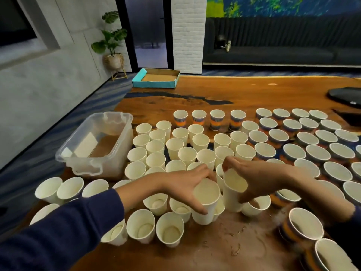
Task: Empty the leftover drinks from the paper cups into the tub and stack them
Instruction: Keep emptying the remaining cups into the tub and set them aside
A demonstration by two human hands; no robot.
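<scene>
Left hand [187,184] grips a plain white paper cup [205,204]; right hand [254,178] grips a second cup [233,190], both held just above the crowded wooden table [234,90]. Clear plastic tub [93,141] sits well apart, far left. Risk: elbows or sleeves knocking neighbouring cups en route, spilling dregs.

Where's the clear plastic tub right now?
In the head view, the clear plastic tub sits at the table's left edge, just left of the plain white cups.
</scene>
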